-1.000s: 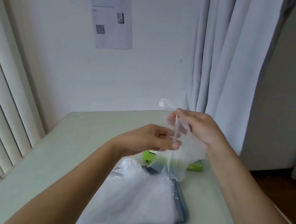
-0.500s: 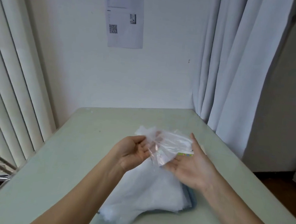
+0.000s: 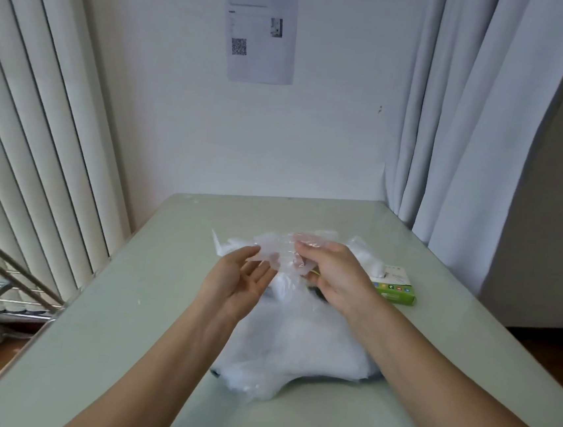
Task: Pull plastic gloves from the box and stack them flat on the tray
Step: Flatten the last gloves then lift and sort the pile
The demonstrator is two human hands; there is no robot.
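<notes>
Glove [image 3: 281, 253] now held low above the stack of gloves [image 3: 295, 345]; a second earlier it hung upright from both hands, well above the table [image 3: 127, 301]. Right hand [image 3: 334, 278] has turned palm-down since the last half second; fingers curled, pinching the glove's right part. Left hand [image 3: 242, 283] palm-up, fingers straight and relaxed, glove's left edge lying against the fingertips; not gripping, as far as visible. Tray [image 3: 215, 373] almost wholly covered by the stack; only dark corners show. Box [image 3: 398, 291] sits on the table just right of the right hand, white plastic protruding from its opening. Judgement: glove is spread and lowered, ready to be laid flat; the laying-down is not yet done.
</notes>
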